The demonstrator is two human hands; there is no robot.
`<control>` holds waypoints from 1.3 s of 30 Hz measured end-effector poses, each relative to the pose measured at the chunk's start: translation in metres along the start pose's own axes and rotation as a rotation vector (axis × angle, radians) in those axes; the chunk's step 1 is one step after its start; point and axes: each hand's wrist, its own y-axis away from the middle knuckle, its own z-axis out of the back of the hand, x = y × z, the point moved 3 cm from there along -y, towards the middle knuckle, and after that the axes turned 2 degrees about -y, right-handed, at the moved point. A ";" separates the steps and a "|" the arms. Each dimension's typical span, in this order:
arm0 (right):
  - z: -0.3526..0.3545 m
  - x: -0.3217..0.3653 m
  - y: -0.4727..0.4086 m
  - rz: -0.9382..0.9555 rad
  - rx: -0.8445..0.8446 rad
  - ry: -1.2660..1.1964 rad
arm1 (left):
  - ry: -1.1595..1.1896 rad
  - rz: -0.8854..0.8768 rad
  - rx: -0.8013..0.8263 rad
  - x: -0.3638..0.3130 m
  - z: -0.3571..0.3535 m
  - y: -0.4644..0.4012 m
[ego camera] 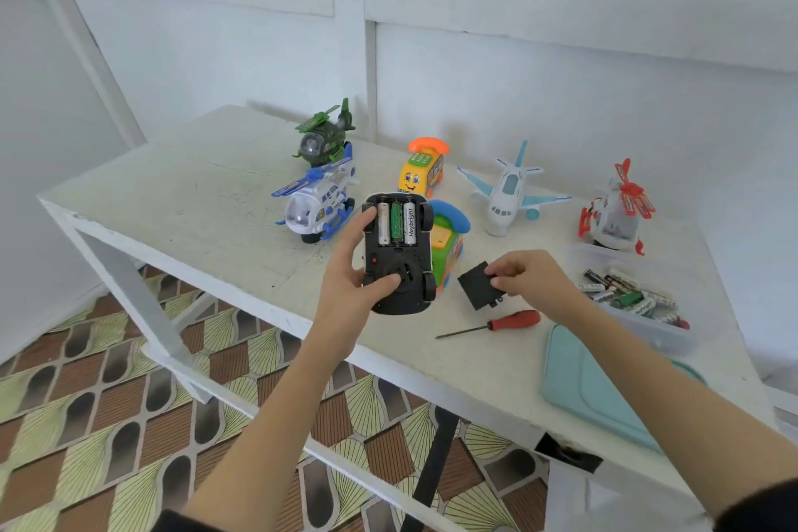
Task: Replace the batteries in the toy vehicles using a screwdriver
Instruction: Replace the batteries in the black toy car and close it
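A: Your car (397,255) is belly-up in your left hand (349,272), gripped by its sides over the table's (172,194) near edge, long axis running near-to-far. Three batteries (396,224) sit in the far end.

B: Cover (477,285) is off, pinched in your right hand (527,279). Left, I'd say: refit it, then screw it down. Screwdriver (490,325) lies near right.

White counter (181,203) carrying, far to near: green helicopter (321,138), blue-and-white helicopter (317,203), yellow phone-bus (421,171), green phone-bus (449,242), white airplane (509,190), red-and-white helicopter (615,207); at right, clear battery tub (634,307), red-handled screwdriver (496,324), teal lid (591,389).
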 end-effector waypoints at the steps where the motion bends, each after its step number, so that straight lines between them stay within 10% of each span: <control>1: 0.007 0.004 0.003 0.008 -0.022 -0.054 | 0.002 -0.006 0.000 0.000 -0.002 -0.002; 15: 0.041 0.084 0.038 0.169 -0.038 -0.548 | 0.064 -0.004 0.069 -0.004 -0.042 -0.019; 39: 0.003 0.095 0.038 0.067 -0.139 -0.633 | -0.010 0.006 0.054 -0.002 -0.050 -0.007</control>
